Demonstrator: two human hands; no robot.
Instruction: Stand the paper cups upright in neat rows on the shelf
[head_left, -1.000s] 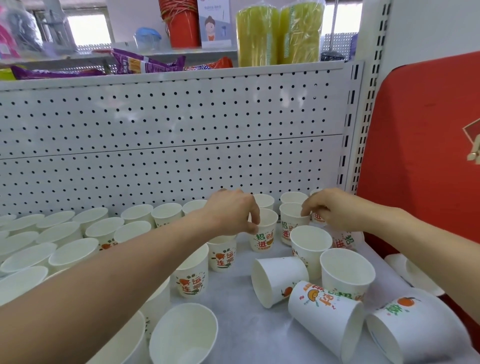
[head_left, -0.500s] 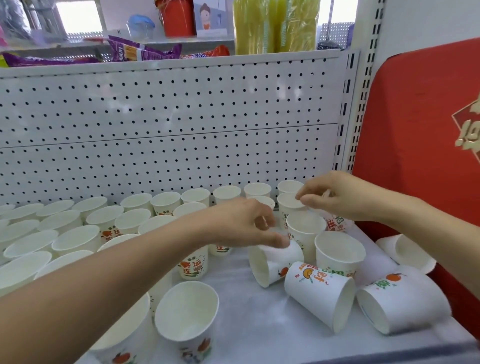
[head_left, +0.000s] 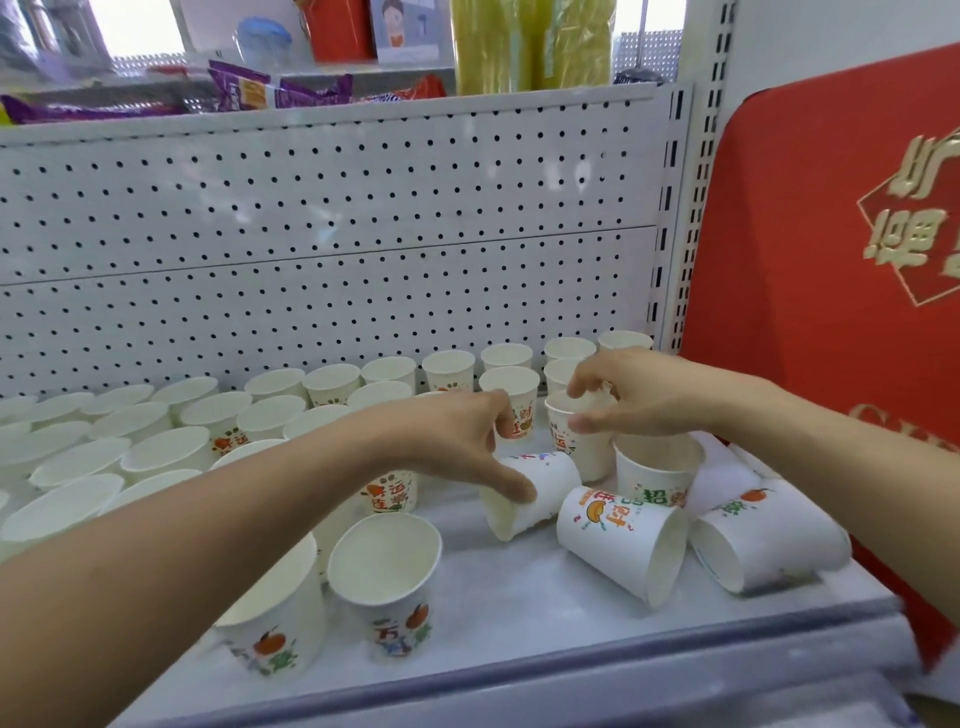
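The left hand (head_left: 457, 441) reaches across the shelf (head_left: 519, 613), thumb pressed on the wall of a tipped paper cup (head_left: 530, 496) that lies on its side, mouth toward the camera; the fingers curl over its far side, so it appears gripped, though the far contact is hidden. The right hand (head_left: 634, 392) pinches the rim of an upright cup (head_left: 576, 441) between thumb and fingertips. Just right of that stands another upright cup (head_left: 657, 470). Two more cups lie on their sides near the shelf's front right corner: an orange-printed one (head_left: 623, 540) touching the gripped tipped cup, and one (head_left: 769, 540) close to the right edge by the red panel (head_left: 810, 270). Neat rows of upright cups (head_left: 270, 410) fill the left and back against the pegboard (head_left: 332, 249). Two upright cups (head_left: 387, 577) stand near the front lip. Bare shelf remains between these and the fallen cups, along the front edge.
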